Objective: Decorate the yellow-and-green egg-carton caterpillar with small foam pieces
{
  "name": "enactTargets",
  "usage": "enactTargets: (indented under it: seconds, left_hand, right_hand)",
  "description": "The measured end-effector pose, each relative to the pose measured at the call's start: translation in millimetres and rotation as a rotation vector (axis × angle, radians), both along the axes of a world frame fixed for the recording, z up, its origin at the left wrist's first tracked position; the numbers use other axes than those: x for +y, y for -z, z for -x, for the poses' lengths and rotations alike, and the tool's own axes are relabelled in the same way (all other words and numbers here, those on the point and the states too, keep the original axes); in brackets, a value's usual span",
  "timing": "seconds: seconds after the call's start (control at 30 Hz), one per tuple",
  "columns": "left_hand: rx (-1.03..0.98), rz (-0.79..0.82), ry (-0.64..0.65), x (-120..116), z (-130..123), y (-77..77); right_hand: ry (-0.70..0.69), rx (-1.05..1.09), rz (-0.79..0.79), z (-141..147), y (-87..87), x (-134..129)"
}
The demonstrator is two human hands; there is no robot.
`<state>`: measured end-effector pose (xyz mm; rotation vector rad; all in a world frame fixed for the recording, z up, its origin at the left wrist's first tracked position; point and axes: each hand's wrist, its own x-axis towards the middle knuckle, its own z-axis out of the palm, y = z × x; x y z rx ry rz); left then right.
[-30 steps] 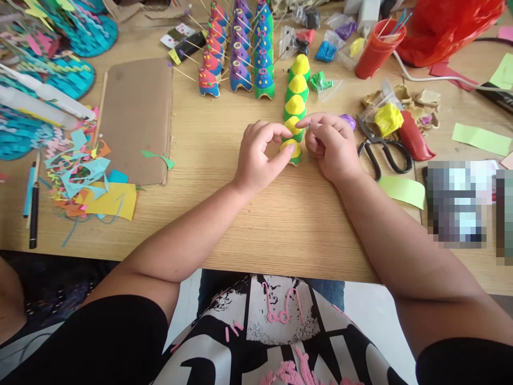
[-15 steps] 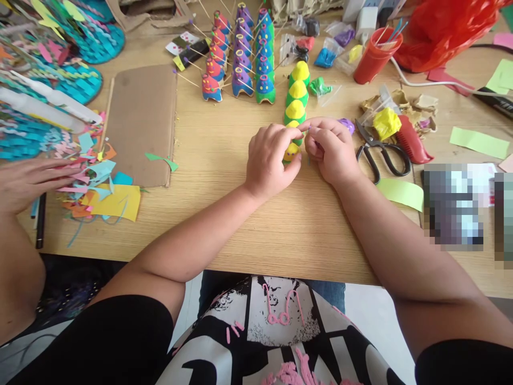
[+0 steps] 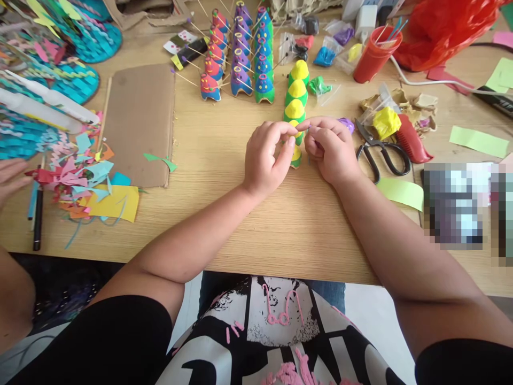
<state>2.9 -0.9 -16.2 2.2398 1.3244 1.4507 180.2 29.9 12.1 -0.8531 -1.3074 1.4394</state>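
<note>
A yellow-and-green caterpillar (image 3: 295, 88), which looks like egg-carton bumps covered in clay, lies lengthwise in front of me. Over its near end, my left hand (image 3: 266, 152) curves with thumb and index finger apart, holding nothing I can see. Its index fingertip meets that of my right hand (image 3: 329, 149), which is closed in a pinch at the caterpillar's right side. A speck of purple clay shows at the right fingertips; most of it is hidden. Behind the right hand lies a lump of purple clay (image 3: 346, 125). My fingers partly cover the caterpillar's front bump.
Red (image 3: 211, 85), purple (image 3: 241, 80) and blue-green (image 3: 264, 86) caterpillars with sticks stand behind. Black scissors (image 3: 382, 152) lie right, near a red cup (image 3: 372, 59). Left are cardboard (image 3: 138, 125), paper scraps (image 3: 86, 171) and another person's hand (image 3: 12, 179).
My left thumb and fingers have lifted slightly off the caterpillar's front bump, the thumb rising toward the index finger. My right hand keeps its pinch. The other person's hand has moved left off the paper scraps.
</note>
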Motion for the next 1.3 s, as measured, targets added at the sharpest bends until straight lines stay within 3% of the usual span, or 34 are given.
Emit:
enactTargets:
  seconds: [0.17, 0.33, 0.67, 0.93, 1.3]
  left_hand:
    - [-0.088, 0.009, -0.020, 3.2, 4.6, -4.6]
    - [-0.037, 0.073, -0.013, -1.0, -1.0, -9.5]
    - [0.031, 0.080, -0.007, -4.0, -7.7, -6.4]
    - [-0.093, 0.093, -0.010, -2.9, -8.7, -8.6]
    - [-0.078, 0.134, 0.043, 0.9, -4.1, -6.6]
  right_hand:
    - [-0.015, 0.013, -0.005, 0.3, -3.6, -2.2]
    - [0.007, -0.077, 0.015, 0.5, -5.8, -3.5]
    - [0.035, -0.096, 0.019, 0.4, -2.8, -1.3]
    - [0.024, -0.085, 0.014, 0.3, -1.0, -0.2]
    - [0.038, -0.086, 0.017, 0.0, -0.3, 0.0]
